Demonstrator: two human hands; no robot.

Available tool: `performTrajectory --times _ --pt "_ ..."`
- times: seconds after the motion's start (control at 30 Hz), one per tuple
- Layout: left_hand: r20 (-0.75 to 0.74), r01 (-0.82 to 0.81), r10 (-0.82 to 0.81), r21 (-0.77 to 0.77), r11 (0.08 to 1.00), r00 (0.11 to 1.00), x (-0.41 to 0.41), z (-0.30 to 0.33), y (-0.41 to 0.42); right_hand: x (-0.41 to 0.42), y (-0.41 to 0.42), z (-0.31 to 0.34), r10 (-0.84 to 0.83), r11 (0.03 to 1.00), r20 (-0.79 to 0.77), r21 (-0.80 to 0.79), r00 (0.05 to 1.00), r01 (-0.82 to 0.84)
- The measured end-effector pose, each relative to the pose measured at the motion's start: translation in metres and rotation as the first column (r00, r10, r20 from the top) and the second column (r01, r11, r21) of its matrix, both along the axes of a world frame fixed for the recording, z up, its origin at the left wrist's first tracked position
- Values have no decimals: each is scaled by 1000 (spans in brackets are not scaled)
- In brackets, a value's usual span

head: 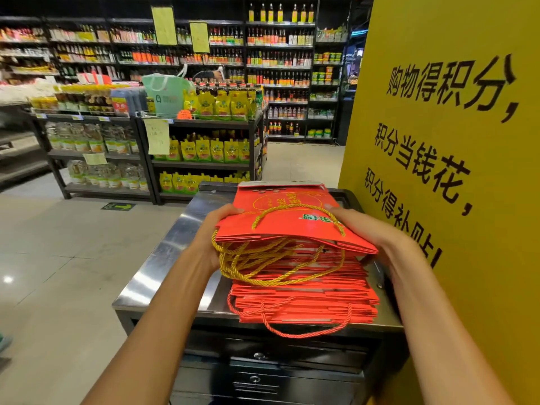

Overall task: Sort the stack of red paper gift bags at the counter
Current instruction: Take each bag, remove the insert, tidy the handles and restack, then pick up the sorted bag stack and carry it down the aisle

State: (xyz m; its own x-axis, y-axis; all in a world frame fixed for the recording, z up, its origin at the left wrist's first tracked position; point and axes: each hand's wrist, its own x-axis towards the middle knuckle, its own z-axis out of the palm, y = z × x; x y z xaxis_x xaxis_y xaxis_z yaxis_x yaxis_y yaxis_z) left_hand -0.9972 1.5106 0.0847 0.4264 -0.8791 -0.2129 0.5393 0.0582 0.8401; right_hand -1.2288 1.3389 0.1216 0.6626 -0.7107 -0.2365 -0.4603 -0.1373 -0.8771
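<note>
Step in hand, judged: separating upper batch of flat red paper gift bags with yellow rope handles [289, 220] from lower red-handled stack [304, 302] on steel counter [163, 252]. Left hand [210, 229] clasps batch's left edge, thumb on top. Right hand [377, 238] clasps right edge, fingers curled under. Next: lift clear without snagging tangled cords, set batch apart.
</note>
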Motion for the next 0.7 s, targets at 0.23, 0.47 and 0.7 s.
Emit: performTrajectory --times 0.23,0.47,0.7 --pt "0 -72 72 15 997 997 27 2 46 27 16 -9 12 983 121 182 993 -34" --pt "5 -77 77 8 997 997 25 4 53 38 15 -18 8 946 256 310 967 -90" --pt "47 -147 146 18 989 988 58 10 56 74 17 -26 -27 937 233 344 972 -56"
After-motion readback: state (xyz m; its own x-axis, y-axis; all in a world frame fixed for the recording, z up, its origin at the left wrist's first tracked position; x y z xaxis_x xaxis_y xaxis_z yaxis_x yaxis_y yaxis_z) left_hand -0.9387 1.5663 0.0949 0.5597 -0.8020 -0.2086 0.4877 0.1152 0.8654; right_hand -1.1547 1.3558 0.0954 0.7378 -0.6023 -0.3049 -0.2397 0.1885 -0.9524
